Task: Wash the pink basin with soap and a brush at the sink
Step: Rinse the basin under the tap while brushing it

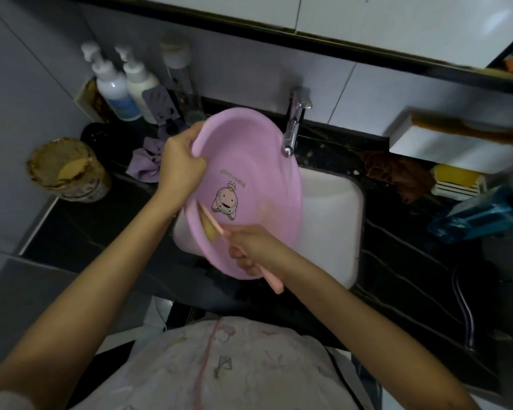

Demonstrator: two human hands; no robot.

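Observation:
A pink basin (258, 161) with a cartoon print is held tilted over the white sink (332, 220), its inside facing me. My left hand (179, 164) grips its left rim, thumb inside. My right hand (255, 250) holds a pink-handled brush (212, 224) whose yellowish bristles press on the basin's lower left inner wall. The handle's end sticks out below my fist. The chrome tap (293, 122) stands just right of the basin's upper rim; no water is seen running.
Two white pump bottles (122, 84) and a clear bottle stand at the back left. A tan-lidded jar (68, 170) and a purple cloth (145, 161) lie left. Right: a brown cloth (397, 173), a white shelf with a brush (462, 128), a blue item (480, 214).

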